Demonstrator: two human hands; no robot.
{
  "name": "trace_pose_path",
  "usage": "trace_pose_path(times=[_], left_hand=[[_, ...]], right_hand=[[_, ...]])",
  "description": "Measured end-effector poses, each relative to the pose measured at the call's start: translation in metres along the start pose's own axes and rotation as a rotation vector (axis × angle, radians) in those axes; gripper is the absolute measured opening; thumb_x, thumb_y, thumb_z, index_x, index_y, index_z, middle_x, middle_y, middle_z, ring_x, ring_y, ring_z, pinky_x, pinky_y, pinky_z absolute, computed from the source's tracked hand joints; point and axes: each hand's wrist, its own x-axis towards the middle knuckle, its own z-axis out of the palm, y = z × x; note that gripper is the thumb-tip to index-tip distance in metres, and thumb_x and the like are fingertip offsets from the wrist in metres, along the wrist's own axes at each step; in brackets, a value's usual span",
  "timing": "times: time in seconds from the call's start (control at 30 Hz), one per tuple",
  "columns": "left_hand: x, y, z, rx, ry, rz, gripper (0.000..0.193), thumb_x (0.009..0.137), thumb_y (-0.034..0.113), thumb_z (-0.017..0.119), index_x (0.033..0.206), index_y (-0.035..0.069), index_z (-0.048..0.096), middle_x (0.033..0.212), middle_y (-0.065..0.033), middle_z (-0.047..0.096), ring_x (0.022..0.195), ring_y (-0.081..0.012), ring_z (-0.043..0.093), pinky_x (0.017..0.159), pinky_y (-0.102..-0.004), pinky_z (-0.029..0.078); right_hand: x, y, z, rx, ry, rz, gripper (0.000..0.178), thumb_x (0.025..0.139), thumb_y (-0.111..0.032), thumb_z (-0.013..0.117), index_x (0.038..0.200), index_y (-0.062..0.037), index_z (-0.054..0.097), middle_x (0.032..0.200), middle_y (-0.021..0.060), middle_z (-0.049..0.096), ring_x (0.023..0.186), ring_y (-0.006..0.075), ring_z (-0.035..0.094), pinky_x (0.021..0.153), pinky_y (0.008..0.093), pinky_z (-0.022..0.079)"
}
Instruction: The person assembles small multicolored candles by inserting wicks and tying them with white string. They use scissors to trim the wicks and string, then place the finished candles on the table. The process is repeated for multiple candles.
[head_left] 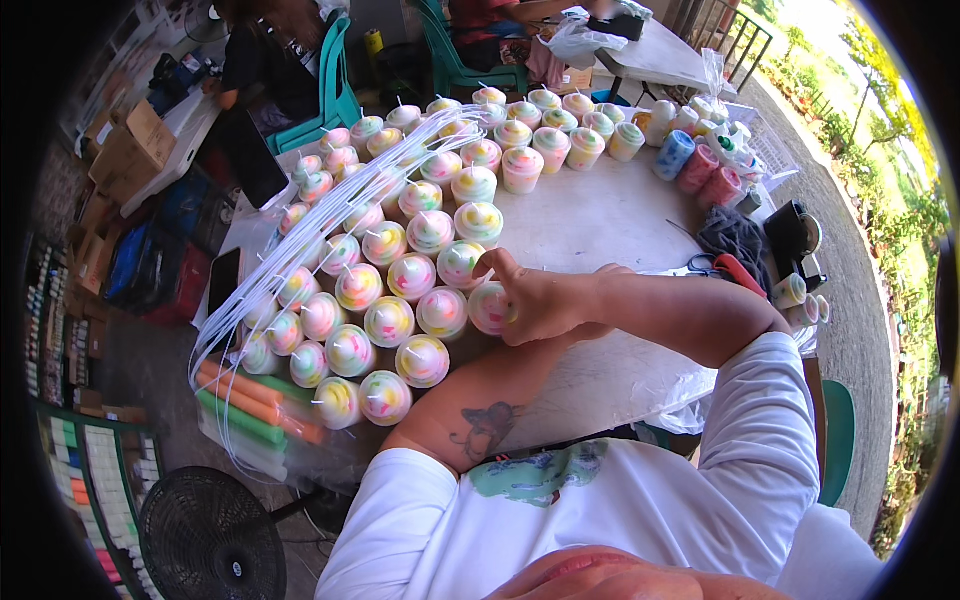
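Head view: right hand [535,300] was curled w/ fingers bent, thumb up, pressed against a small swirl-topped candle cup [490,306] at the near end of a row; grip looked closed on the cup's side, tho the fingers hid the contact. Left hand wasn't visible — only the left forearm [480,400], tattooed, lay across the desk [590,215] edge and ran under the right hand, so can't tell if that hand was clenched or released. The held cup sat on the desk, touching its neighbour cup [442,311] to the left.

Rest of the batch, pastel cups w/ white wicks, stood packed in diagonal rows across the desk's left half, plus a curved row [545,125] along the far edge. Bundle of long white wicks [330,225] lay over the left rows, fanning toward the near-left corner. Orange & green sticks in a clear bag [250,405] lay at that corner. Scissors w/ red handle [725,268] and a dark grey tangle of string [735,235] lay to the right, well apart from the hand. Black fan [210,535] stood on the floor lower left. Green chair [335,85] at the far side.
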Motion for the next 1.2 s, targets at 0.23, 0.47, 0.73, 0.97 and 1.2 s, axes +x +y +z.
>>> trace_pose_path(times=[0.23,0.47,0.73,0.97,1.2], left_hand=[[0.002,0.003,0.003,0.122,0.016,0.018,0.032,0.084,0.015,0.063,0.111,-0.001,0.057,0.102,-0.0150,0.061,0.094,-0.0200,0.058,0.085,-0.0296,0.048],[0.018,0.023,-0.009,-0.188,-0.171,-0.356,0.028,0.084,0.013,0.065,0.106,-0.002,0.058,0.101,-0.0123,0.057,0.091,-0.0183,0.058,0.084,-0.0294,0.049],[0.016,0.020,-0.015,-0.194,-0.152,-0.372,0.028,0.081,0.015,0.066,0.102,-0.003,0.059,0.098,-0.0152,0.057,0.086,-0.0218,0.058,0.081,-0.0321,0.048],[0.024,0.041,-0.020,-0.316,-0.233,-0.384,0.029,0.084,0.009,0.060,0.110,-0.001,0.055,0.106,-0.0139,0.059,0.096,-0.0208,0.058,0.087,-0.0328,0.046],[0.016,0.025,-0.014,-0.266,-0.151,-0.307,0.028,0.085,0.011,0.064,0.109,-0.002,0.056,0.110,-0.0123,0.056,0.096,-0.0182,0.058,0.086,-0.0305,0.048]], right_hand=[[-0.004,0.019,-0.015,-0.181,0.183,-0.037,0.072,0.071,-0.020,0.073,0.128,-0.0035,0.032,0.100,0.0188,0.060,0.093,0.0303,0.060,0.080,0.0364,0.049],[-0.013,0.128,-0.152,-0.213,0.852,0.337,0.070,0.067,-0.026,0.079,0.122,0.0033,0.046,0.107,0.0186,0.060,0.088,0.0269,0.063,0.077,0.0334,0.051],[0.015,0.094,-0.100,-0.906,1.145,0.088,0.080,0.073,-0.017,0.071,0.139,-0.0024,0.030,0.132,0.0201,0.042,0.124,0.0351,0.042,0.100,0.0439,0.039],[0.044,0.022,-0.047,-0.478,0.374,-0.203,0.082,0.067,-0.002,0.068,0.139,-0.0156,0.032,0.126,0.0196,0.038,0.121,0.0401,0.041,0.098,0.0431,0.043],[0.027,0.054,-0.053,-0.384,0.557,-0.321,0.054,0.067,-0.013,0.072,0.115,-0.0058,0.047,0.118,0.0200,0.044,0.109,0.0376,0.050,0.087,0.0435,0.047]])
